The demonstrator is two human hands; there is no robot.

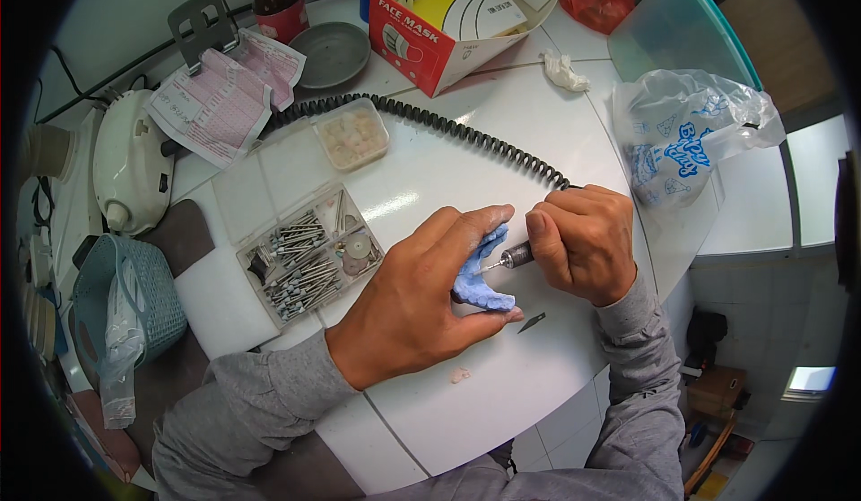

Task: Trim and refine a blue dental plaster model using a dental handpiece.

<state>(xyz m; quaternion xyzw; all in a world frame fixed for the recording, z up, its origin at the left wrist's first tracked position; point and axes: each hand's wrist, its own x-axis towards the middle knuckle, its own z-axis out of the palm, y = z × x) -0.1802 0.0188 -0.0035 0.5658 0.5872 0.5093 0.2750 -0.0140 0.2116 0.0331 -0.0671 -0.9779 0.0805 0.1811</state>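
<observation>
Glossy white tabletop (529,371), tiled floor (567,425).
Left hand (404,299) half-curled round chalky blue arched piece (480,296); right hand (587,243) closed on grey cylindrical metal handpiece (517,255).

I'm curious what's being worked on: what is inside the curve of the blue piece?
A thin metal tip on the tool in the right hand points into the curve of the blue piece. The side against the left hand is covered and cannot be seen.

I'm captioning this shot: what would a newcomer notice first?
Probably the blue arch-shaped piece at the centre, in the left hand, with the right hand pointing a corded tool into it. Next, the red box at the top and the case of metal bits left of the hands.
</observation>
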